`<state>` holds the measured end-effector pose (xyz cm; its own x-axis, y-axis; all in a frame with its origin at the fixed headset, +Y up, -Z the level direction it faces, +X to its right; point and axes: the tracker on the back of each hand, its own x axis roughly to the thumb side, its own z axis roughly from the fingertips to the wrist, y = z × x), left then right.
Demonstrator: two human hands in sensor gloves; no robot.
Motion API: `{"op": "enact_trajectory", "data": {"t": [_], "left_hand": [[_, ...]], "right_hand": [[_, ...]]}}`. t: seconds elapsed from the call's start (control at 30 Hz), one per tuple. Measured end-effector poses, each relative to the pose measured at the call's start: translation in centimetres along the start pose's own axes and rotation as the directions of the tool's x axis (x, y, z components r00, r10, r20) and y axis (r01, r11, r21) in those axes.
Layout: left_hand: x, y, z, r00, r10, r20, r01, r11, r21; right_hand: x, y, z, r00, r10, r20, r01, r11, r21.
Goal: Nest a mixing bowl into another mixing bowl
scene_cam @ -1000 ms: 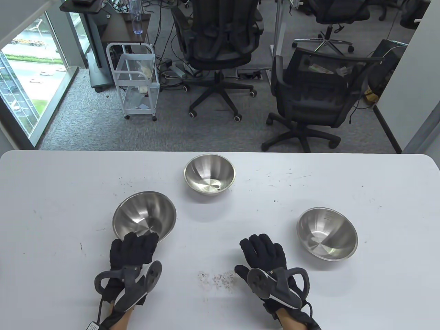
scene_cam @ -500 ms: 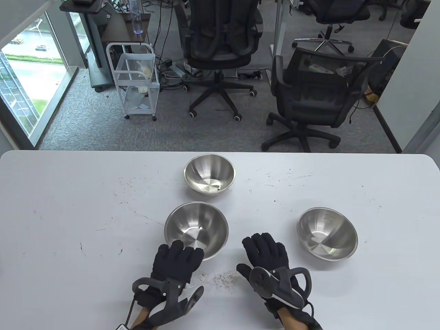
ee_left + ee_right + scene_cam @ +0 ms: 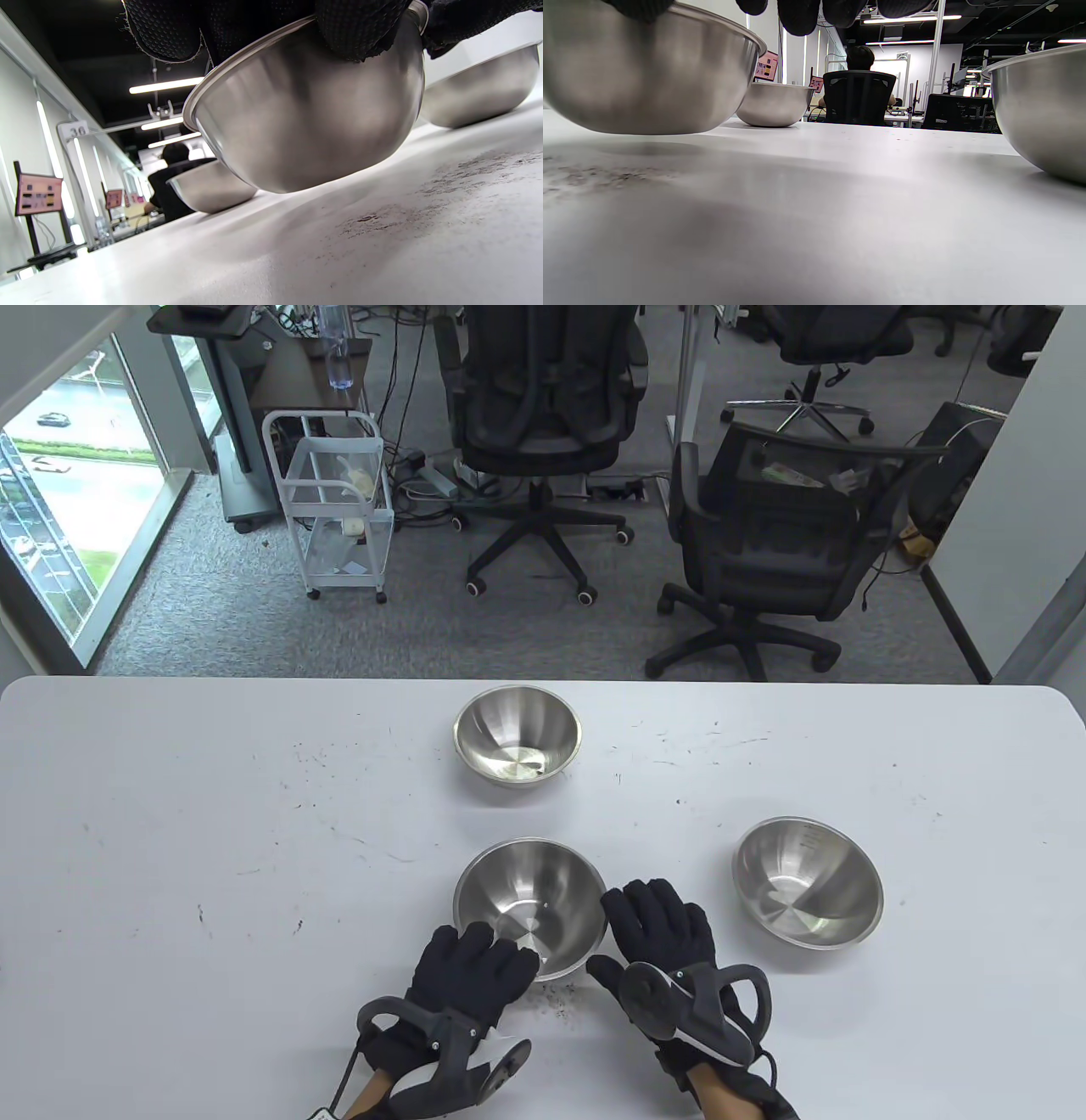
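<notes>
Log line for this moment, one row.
left hand grips near bowl rim | right hand beside it | far bowl, right bowl untouched

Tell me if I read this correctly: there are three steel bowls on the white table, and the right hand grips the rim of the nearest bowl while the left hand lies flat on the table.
Not quite: the hands are swapped. The table view shows the left hand gripping the rim of the nearest bowl, and the right hand lying flat on the table. The three steel bowls are correct.
</notes>
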<state>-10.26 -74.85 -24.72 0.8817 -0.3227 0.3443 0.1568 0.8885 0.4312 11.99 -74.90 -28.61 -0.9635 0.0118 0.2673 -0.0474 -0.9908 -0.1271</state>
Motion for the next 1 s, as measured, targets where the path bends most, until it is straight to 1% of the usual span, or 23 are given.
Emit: {"op": "enact_trajectory", "data": {"t": [0.2, 0.67, 1.0], "left_hand": [[0.2, -0.5, -0.1, 1.0, -0.023, 0.022, 0.023, 0.999, -0.028], [0.3, -0.7, -0.1, 0.999, -0.042, 0.035, 0.044, 0.998, -0.054], [-0.8, -0.8, 0.1, 1.0, 0.008, 0.02, -0.007, 0.997, -0.079]], "right_hand": [[0.0, 0.0, 0.0, 1.0, -0.001, 0.001, 0.001, 1.0, -0.001], [0.1, -0.1, -0.1, 1.0, -0.002, 0.001, 0.002, 1.0, -0.003], [0.1, -0.1, 0.0, 1.0, 0.0, 0.001, 0.0, 1.0, 0.001]]}}
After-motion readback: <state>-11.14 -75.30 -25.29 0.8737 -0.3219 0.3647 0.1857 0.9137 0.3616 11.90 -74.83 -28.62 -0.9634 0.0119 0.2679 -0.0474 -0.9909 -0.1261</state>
